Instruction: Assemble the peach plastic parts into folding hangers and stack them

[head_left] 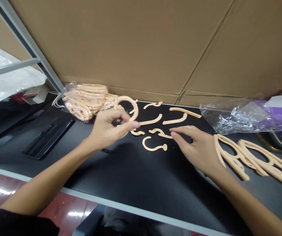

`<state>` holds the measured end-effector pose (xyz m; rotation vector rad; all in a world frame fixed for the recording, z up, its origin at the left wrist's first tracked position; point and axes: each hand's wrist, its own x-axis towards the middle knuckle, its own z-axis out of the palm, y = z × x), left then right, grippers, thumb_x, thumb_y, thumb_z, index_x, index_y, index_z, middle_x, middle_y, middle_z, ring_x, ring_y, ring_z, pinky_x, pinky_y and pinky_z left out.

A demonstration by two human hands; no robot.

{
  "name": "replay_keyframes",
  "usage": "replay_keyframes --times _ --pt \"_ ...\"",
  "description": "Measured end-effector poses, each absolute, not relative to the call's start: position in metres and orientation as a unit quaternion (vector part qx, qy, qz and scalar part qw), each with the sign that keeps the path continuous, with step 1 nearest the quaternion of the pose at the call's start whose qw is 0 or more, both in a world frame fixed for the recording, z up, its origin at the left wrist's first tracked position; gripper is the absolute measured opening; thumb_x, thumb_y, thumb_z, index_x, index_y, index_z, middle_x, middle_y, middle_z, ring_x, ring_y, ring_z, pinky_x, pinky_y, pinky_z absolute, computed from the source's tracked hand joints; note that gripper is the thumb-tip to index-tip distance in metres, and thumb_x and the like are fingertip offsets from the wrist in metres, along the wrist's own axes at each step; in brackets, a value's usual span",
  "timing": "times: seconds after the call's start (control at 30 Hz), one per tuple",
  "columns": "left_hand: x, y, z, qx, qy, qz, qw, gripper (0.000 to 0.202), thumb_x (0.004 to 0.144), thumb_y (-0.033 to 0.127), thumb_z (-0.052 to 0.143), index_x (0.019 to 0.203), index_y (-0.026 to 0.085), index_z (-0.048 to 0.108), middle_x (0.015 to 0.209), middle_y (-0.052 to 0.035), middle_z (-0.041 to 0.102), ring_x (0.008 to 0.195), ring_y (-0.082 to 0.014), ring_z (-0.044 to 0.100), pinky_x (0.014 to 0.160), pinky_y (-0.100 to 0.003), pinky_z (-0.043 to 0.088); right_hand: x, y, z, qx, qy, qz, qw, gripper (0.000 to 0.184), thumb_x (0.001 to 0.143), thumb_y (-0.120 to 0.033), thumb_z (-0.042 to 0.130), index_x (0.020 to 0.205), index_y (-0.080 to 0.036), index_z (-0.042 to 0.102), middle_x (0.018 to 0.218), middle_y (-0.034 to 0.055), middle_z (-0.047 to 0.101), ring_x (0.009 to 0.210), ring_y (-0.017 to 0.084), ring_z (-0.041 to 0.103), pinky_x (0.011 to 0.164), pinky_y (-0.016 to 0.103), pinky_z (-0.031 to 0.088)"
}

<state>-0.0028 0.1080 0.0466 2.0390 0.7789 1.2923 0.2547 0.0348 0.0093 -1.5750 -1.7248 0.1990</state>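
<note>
A cream plastic hanger hook [134, 106] is pinched between the thumb and fingers of my left hand [112, 126], raised above the table with its curve upward. My right hand [197, 146] hovers at the right, thumb and index fingertips close together; anything between them is too small to make out. Beside those fingertips is a small wavy hanger piece [161, 132]; whether they touch it I cannot tell. Another hook [153, 149] lies on the black table between my hands. Curved hanger arms [175, 120] [152, 122] lie farther back, the left one partly behind my left hand.
A clear bag of hanger parts [87, 98] sits at the back left, near a black glossy object [49, 139]. Folded hangers [231, 155] lie at the right, below crumpled plastic wrap [227, 114]. Cardboard [131, 42] stands behind the table; a metal frame [25, 36] rises at the left.
</note>
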Motion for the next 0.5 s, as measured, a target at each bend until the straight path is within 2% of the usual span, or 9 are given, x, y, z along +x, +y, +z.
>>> replay_keyframes --times 0.13,0.27,0.43,0.5 --pt "0.004 0.106 0.032 0.829 0.284 0.397 0.273 0.027 0.087 0.031 0.070 0.066 0.014 0.067 0.063 0.0004 0.060 0.059 -0.0088 0.050 0.058 -0.022 0.039 0.263 0.040 0.005 -0.641 -0.679 0.025 0.357 0.025 0.091 -0.030 0.052 0.091 -0.022 0.075 0.098 0.0069 0.078 0.096 0.026 0.069 0.088 0.042 0.049" --pt "0.008 0.105 0.016 0.847 0.297 0.355 0.263 0.027 0.086 0.034 0.071 0.069 0.015 0.070 0.068 -0.0005 0.064 0.060 -0.0088 0.053 0.060 -0.021 0.040 0.270 0.045 0.001 -0.649 -0.686 0.006 0.328 0.028 0.091 -0.030 0.049 0.093 -0.020 0.075 0.100 0.0079 0.078 0.098 0.027 0.068 0.089 0.043 0.049" --pt "0.011 0.104 0.001 0.882 0.274 0.293 0.247 0.031 0.090 0.039 0.067 0.070 0.016 0.071 0.060 0.0026 0.060 0.057 -0.0086 0.050 0.060 -0.021 0.037 0.266 0.055 0.001 -0.636 -0.712 -0.024 0.297 0.031 0.092 -0.029 0.046 0.096 -0.021 0.076 0.103 0.0079 0.077 0.101 0.028 0.066 0.090 0.043 0.048" --pt "0.012 0.103 -0.001 0.890 0.270 0.268 0.251 0.031 0.091 0.039 0.066 0.072 0.015 0.071 0.060 0.0030 0.059 0.056 -0.0084 0.050 0.059 -0.021 0.036 0.260 0.064 0.004 -0.648 -0.718 -0.025 0.254 0.033 0.092 -0.027 0.045 0.100 -0.019 0.076 0.103 0.0087 0.077 0.101 0.029 0.066 0.091 0.042 0.047"
